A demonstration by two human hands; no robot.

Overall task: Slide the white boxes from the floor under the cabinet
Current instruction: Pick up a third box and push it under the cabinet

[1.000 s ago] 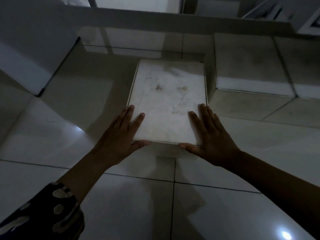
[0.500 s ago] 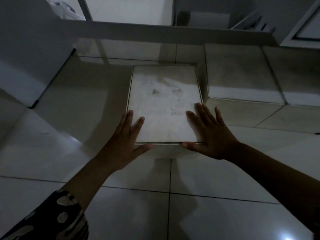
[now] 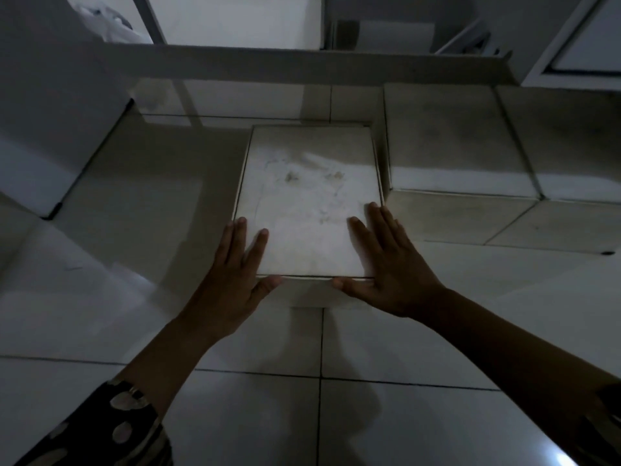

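A dusty white box [image 3: 309, 196] lies flat on the tiled floor, its far end at the cabinet's bottom edge [image 3: 302, 67]. My left hand [image 3: 235, 280] rests on the box's near left corner, fingers flat on the lid and thumb on the front face. On the near right corner, my right hand [image 3: 386, 270] sits the same way. Two more white boxes [image 3: 453, 146] [image 3: 571, 146] stand side by side just right of it, partly under the cabinet; the nearer one touches the box's right side.
A grey cabinet side panel [image 3: 50, 129] stands at the left, leaving a floor gap [image 3: 161, 183] between it and the box. Glossy floor tiles [image 3: 235, 415] stretch toward me. A white plastic bag [image 3: 111, 21] shows at the top left.
The box has slid a little farther toward the cabinet with both hands on its near corners. My fingers have shifted slightly nearer the front edge.
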